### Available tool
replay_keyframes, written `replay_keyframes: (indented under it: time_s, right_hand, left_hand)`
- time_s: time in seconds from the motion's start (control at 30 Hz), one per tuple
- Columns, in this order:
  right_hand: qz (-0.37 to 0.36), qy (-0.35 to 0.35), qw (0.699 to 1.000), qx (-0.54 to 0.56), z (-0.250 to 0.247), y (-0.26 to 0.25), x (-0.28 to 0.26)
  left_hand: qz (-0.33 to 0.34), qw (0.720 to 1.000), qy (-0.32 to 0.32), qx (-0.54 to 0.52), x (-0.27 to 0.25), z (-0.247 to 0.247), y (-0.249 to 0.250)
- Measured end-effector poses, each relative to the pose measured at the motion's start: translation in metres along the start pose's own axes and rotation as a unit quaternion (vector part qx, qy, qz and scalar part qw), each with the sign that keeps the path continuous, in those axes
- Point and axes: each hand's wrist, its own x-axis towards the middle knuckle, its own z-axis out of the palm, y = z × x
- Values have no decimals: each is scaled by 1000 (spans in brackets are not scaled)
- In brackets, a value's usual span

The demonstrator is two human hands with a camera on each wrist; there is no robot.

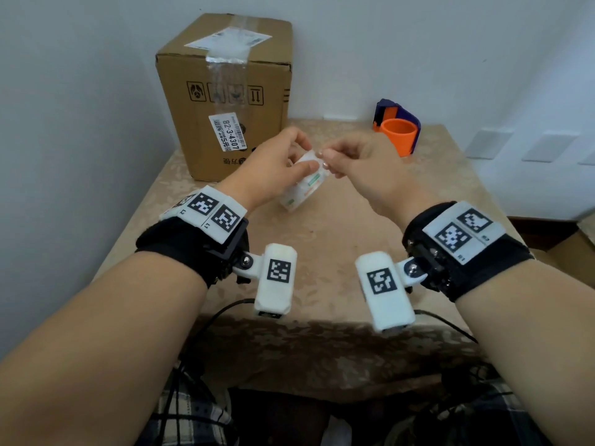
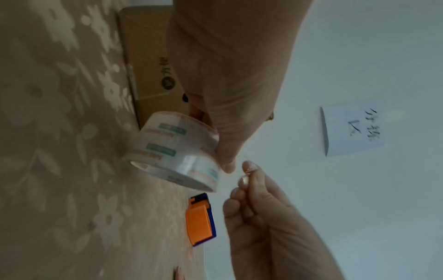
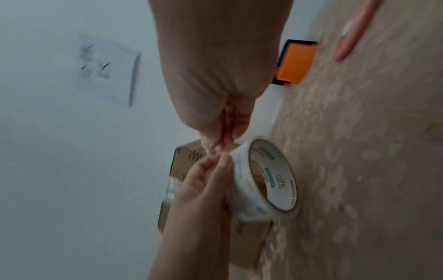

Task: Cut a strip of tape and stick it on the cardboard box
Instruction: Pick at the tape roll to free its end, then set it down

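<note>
Nearest, the left hand (image 1: 273, 165) grips the tape roll (image 1: 302, 185) above the middle of the desk (image 1: 338, 239). The right hand (image 1: 360, 162) pinches its thin loose end (light, sticky, floppy, I think). The cardboard box (image 1: 225, 91) sits at the far left corner.

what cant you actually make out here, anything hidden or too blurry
- Free tape end: clear film pinched by the right hand; in the left wrist view its edge barely shows.
- Tape roll: its far side is behind the left hand in the head view.
- Cardboard box: its small label print is unreadable in the head view.
- Orange and blue tape cutter: no blade can be made out in any view.
- Right wrist view: motion blur smears the wall note.
</note>
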Motion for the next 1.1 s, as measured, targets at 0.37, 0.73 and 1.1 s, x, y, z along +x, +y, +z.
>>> replay_keyframes:
  time_s: [0.37,0.73,1.1]
  right_hand:
    - [-90,-86,951,-282,-8,0,14]
    - [-122,-54,921,-366,-17,9,9]
    - [0,10,981,-196,-38,25,6]
  left_hand:
    - [-4,999,13,-33,-3,2,-4]
    - [1,997,-53,-52,-3,6,0]
    - [9,999,-37,14,4,25,17]
